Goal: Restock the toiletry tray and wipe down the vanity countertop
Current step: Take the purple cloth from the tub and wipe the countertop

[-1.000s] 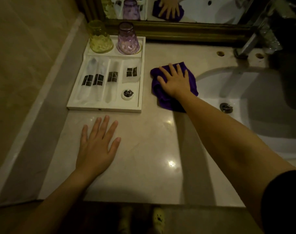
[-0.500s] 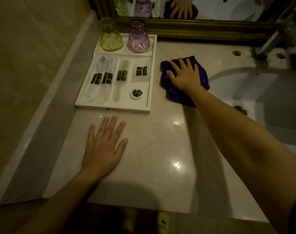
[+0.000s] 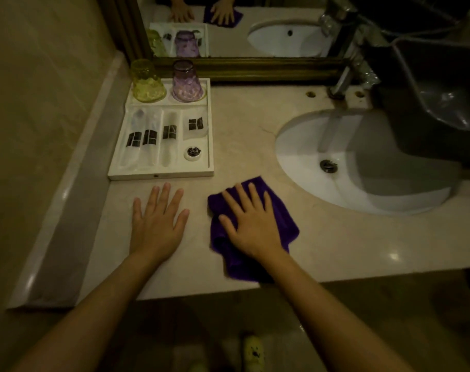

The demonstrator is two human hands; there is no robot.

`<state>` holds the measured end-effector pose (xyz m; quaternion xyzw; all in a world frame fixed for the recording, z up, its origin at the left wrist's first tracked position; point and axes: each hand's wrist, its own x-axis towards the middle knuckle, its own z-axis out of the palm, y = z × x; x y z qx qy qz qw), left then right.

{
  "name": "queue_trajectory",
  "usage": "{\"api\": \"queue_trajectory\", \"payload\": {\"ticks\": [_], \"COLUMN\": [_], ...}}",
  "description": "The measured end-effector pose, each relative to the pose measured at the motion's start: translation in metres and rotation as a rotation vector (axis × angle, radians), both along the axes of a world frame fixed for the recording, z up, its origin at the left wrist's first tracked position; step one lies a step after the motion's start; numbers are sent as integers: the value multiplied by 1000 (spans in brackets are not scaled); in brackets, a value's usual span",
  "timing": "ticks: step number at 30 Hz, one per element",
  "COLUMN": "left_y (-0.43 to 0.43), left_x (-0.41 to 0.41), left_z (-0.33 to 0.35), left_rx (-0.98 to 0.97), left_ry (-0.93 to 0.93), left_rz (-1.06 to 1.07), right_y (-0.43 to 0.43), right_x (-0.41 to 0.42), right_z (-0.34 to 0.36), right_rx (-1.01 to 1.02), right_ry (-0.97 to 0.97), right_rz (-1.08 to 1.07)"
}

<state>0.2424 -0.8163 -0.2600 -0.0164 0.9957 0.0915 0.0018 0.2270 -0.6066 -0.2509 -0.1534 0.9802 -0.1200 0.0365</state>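
on the near strip of the vanity countertop (image 3: 322, 237), just in front of the toiletry tray (image 3: 158, 175), both hands are down flat. the tray looks stocked: a yellow-green glass (image 3: 147, 81) and a purple glass (image 3: 187, 82) stand upside down in the two back wells, three long clear sachets (image 3: 150, 140) with dark labels lie in the slots, a smaller packet (image 3: 195, 126) sits in the right compartment, and a small round capped item (image 3: 193, 153) sits just below it. so the restocking half reads as done, as far as this view tells.

the wiping is the live step. the purple cloth (image 3: 226, 253) lies bunched on the marble near the front edge, between the tray and the sink basin (image 3: 309, 146). i'd judge the wipe as well underway but not finished: the counter to the right in front of the basin, the back ledge by the tap (image 3: 341, 81) under the mirror (image 3: 255, 36), and the patch under the tray may still need a pass. no streaks or wet marks show clearly in this dim light, so which parts are already clean i can't say.

right hand (image 3: 251, 229): fingers spread wide, palm pressed flat on top of the cloth, not gripping or pinching it. left hand (image 3: 157, 224): also spread open, palm down on bare marble, holding nothing, fingertips just short of the tray's front rim, seemingly bracing.
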Motion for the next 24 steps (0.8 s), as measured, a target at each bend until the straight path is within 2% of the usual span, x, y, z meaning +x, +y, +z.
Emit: {"api": "queue_trajectory", "payload": {"ticks": [4,8,10,12,14,16,21,24], "left_y": [-1,1,7,15,23,26,36,59], "left_x": [-1,0,5,16,31,41,52,59], "left_z": [1,15,26,36,38,36,32,33], "left_rx": [13,270,440,569,505,368,123,120], "left_ry": [-47,-66,-95,-226,-365,-393,-255,-163], "left_rz": [-4,20,-110,-301,-465,-557,-636,-638], "right_y": [-18,-26,-16,1,15,22,38,53], "right_x": [47,76,85,91,98,103,102,100], "right_z": [2,9,15,21,24,25,23,23], "right_rx": [-5,-104,-185,-145,-60,-56,-70,-94], "right_ry": [-19,-91,-152,-193,-181,-153,-110,-111], "right_rz": [-34,-1,31,92,141,153,185,167]}}
